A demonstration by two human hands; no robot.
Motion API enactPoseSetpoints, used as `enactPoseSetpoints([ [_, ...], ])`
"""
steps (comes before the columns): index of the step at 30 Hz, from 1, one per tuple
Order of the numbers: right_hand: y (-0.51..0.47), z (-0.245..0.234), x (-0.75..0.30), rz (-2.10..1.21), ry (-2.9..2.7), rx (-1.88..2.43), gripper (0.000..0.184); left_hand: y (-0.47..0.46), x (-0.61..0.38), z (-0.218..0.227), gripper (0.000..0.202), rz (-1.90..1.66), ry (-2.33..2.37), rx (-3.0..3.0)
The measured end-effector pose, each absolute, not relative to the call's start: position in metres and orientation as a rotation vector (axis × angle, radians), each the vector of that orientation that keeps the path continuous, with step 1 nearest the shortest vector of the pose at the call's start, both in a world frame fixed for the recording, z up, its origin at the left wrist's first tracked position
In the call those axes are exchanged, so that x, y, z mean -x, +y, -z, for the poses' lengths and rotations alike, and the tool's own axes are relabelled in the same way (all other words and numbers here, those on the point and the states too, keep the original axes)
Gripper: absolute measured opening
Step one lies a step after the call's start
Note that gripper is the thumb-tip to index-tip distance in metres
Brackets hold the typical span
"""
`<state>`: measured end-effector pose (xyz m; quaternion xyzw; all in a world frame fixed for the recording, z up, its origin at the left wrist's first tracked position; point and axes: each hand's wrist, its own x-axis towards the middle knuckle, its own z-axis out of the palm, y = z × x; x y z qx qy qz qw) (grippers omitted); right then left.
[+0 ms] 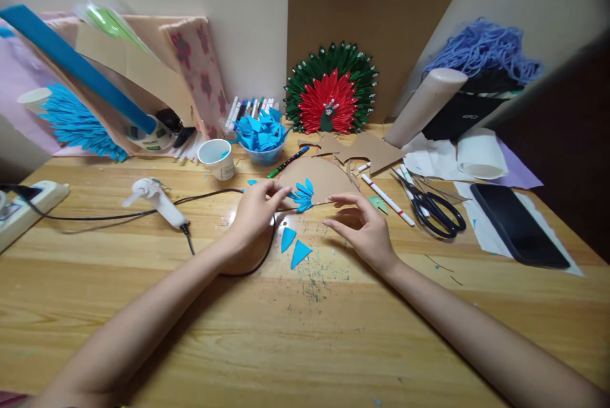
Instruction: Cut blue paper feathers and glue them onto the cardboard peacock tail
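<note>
A rounded piece of brown cardboard [328, 173] lies on the table, with a fan of blue petals [304, 197] at its near edge. My left hand [257, 208] is at the left of this fan, thumb and forefinger pinched at the outer end of a blue petal. To the right, my right hand [365, 230] is open, its thumb and fingers apart, the fingertips close to the cardboard's near edge. Two loose blue pieces [300, 253] lie on the wood between my hands.
A white glue gun [159, 204] with a black cord lies left, near a power strip [28, 214]. Behind stand a paper cup [216, 159], a bowl of blue pieces [262, 150] and a red-green peacock [330, 93]. Scissors [431, 208] and a phone [517, 224] lie right.
</note>
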<state>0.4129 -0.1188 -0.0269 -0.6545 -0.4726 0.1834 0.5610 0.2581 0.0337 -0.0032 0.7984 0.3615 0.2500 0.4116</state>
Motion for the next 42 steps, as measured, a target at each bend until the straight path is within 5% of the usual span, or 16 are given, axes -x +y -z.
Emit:
enactPoseSetpoints([
  [7,-0.117,0.028,-0.416,-0.319,-1.215,1.537,0.011,0.090,-0.225,-0.012,0.033,-0.560,1.348,-2.272],
  [13,-0.117,0.029,-0.416,-0.316,-1.251,1.546,0.015,0.058,-0.220,-0.022,0.029,-0.463,1.475,-2.475],
  [22,-0.117,0.023,-0.412,-0.377,-1.338,1.549,0.018,0.002,-0.224,-0.009,0.020,-0.202,0.728,-2.433],
  [36,-0.118,0.021,-0.405,-0.296,-1.542,1.453,0.016,-0.003,-0.243,-0.005,0.016,-0.293,0.583,-2.166],
  [42,-0.123,0.007,-0.416,-0.514,-1.280,1.529,0.013,-0.014,-0.284,-0.011,0.018,-0.370,0.494,-2.180],
])
